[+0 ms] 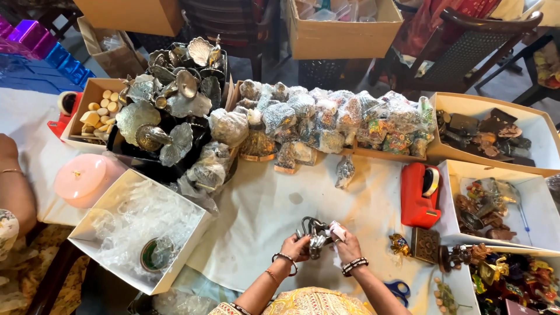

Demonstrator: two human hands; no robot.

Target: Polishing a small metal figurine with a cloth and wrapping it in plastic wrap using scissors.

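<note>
Both hands grasp one small silver figurine (315, 236): left hand (296, 247) clenched beneath, right hand (346, 245) pinching white wrapping; many wrapped pieces (332, 119) lie far, unwrapped silver dishes (169, 99) far left

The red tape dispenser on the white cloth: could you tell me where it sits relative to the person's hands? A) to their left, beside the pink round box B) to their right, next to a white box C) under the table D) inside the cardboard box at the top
B: the red tape dispenser stands right of the left hand and right hand, against a white box.
</note>
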